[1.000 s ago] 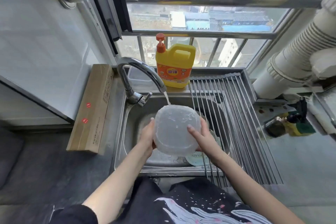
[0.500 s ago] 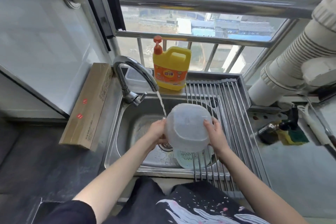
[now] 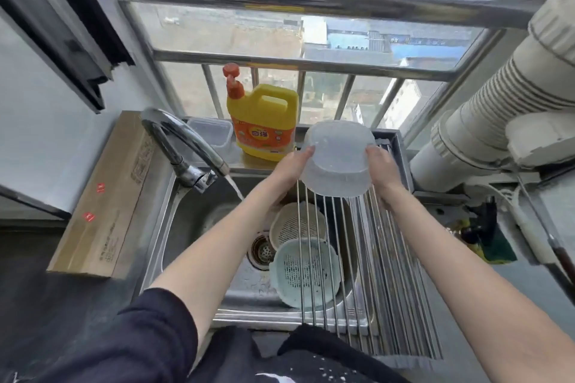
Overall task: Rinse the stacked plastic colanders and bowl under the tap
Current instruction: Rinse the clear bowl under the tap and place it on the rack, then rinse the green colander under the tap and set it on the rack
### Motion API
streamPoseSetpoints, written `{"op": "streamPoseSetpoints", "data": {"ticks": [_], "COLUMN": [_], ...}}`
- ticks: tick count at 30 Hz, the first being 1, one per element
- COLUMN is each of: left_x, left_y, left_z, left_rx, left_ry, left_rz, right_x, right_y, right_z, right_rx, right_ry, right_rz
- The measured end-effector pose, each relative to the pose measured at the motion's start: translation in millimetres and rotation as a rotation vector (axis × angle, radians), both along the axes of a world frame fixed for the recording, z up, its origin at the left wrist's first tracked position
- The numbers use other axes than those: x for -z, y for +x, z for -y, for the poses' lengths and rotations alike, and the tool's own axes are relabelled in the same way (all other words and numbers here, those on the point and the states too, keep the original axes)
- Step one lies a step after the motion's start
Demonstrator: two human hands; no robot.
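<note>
You hold the translucent bowl (image 3: 337, 158) upside down over the far end of the roll-up rack (image 3: 382, 258), your left hand (image 3: 291, 169) and right hand (image 3: 381, 169) each clamped on an opposite side of its rim. The tap (image 3: 186, 140) runs to the left of the rack, its stream falling into the sink (image 3: 199, 214) clear of the bowl. The cream colander (image 3: 295, 224) and the teal colander (image 3: 303, 270) lie in the basin, partly under the rack's left rods.

The wet plastic looks slick, so a loose grip could let the bowl slide and drop onto the rods or down onto the colanders. Set it too near the rack's far rail and it may tip against the detergent jug (image 3: 264, 121), which stands just left of it. Lifting the colanders straight up would likely catch them on the rods.

Open room lies on the rack's near and right stretches, and in the basin left of the rack, beside the drain (image 3: 263, 250).
</note>
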State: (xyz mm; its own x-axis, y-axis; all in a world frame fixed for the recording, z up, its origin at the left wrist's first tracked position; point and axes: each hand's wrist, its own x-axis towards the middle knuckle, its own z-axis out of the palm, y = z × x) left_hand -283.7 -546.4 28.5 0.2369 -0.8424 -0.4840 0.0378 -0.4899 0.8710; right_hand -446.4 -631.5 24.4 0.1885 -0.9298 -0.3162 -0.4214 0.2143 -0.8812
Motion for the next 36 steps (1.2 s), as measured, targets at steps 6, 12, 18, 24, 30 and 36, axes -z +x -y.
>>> {"op": "streamPoseSetpoints", "data": {"ticks": [6,12,18,24,30,36], "left_x": [32.3,73.5,75.8,90.2,123.8,146.2], "left_y": [-4.1,-10.0,-10.0,17.9,22.5,27.6], "left_z": [23.5,29.1,33.4,-22.0,-96.7,-121.2], "left_rx": [-0.045,0.026,0.091,0.184,0.601,0.595], "left_ry": [0.032,0.173,0.2,-0.103,0.028,0.449], "left_rz": [0.089,0.208,0.27,0.824,1.042,0.815], "right_x": [31.4,60.3,70.5,60.3,76.0,108.7], "right_y": [4.8,8.3,7.1,16.7,33.0,66.8], "right_z": [26.9,26.9,22.1,-11.3,-107.1,-144.5], "right_rx": [-0.039,0.018,0.006,0.167,-0.617,-1.124], "right_ry": [0.016,0.075,0.035,-0.493,-0.832,-0.506], "right_rz": [-0.069,-0.122,-0.198,-0.307,-0.308,-0.812]}}
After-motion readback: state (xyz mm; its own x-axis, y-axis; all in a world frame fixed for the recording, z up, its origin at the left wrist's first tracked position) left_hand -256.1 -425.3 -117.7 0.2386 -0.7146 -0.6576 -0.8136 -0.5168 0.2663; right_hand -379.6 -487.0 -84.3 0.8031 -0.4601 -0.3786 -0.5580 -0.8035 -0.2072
